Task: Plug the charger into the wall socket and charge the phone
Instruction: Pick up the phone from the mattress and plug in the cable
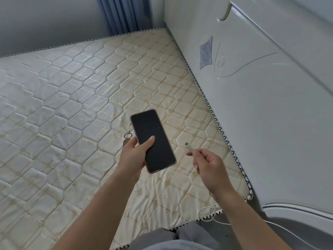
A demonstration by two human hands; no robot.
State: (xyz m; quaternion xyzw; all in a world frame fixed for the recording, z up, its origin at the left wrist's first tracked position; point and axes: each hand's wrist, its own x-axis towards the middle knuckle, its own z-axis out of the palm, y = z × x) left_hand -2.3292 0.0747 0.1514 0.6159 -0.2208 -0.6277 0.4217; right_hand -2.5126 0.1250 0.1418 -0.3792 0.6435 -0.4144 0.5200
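Nearest: my grey trousers at the bottom edge, and 1 white cable looping over the mattress corner w/ a strand trailing off to the right. Two hands up, both busy. My right hand pinches the cable's plug end btwn thumb and fingers, connector tip pointing up-left, near the phone but not touching. My left hand grips 1 phone, screen dark and facing up, thumb across the glass; a strap w/ 1 metal ring hangs off its left side. Beyond: bare quilted mattress, white headboard on the right, blue curtain in the far corner
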